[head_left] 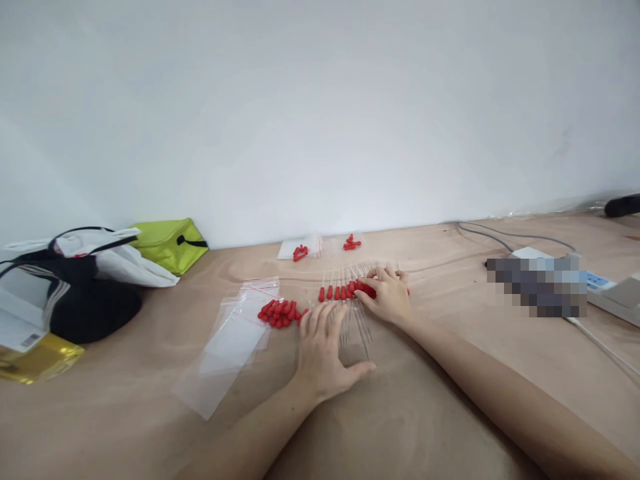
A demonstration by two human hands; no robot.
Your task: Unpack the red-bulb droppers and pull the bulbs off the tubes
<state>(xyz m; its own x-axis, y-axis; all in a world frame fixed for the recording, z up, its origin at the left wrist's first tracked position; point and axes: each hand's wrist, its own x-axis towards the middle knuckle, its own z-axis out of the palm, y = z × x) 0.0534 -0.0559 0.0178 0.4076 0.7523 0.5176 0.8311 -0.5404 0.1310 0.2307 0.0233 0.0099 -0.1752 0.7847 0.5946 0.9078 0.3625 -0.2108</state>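
Note:
A row of droppers (330, 293), thin clear tubes with red rubber bulbs, lies across the table. My right hand (387, 295) is curled over the right part of this row, with red bulbs between its thumb and fingers. My left hand (323, 353) lies flat, thumb spread wide, its fingertips beside the near end of the row. Under and beside it are loose thin clear tubes (361, 327), partly hidden by the palm. Left of its fingers sits a pile of loose red bulbs (279, 313) at the edge of clear zip bags (230, 353).
By the wall lie two small bags with red bulbs (301, 253) and more red bulbs (352, 243). At left are a yellow-green pouch (167, 243), a black cap (95, 307) and a gold package (47, 360). A power strip (615, 297) with cables lies at right, near a blurred-out item.

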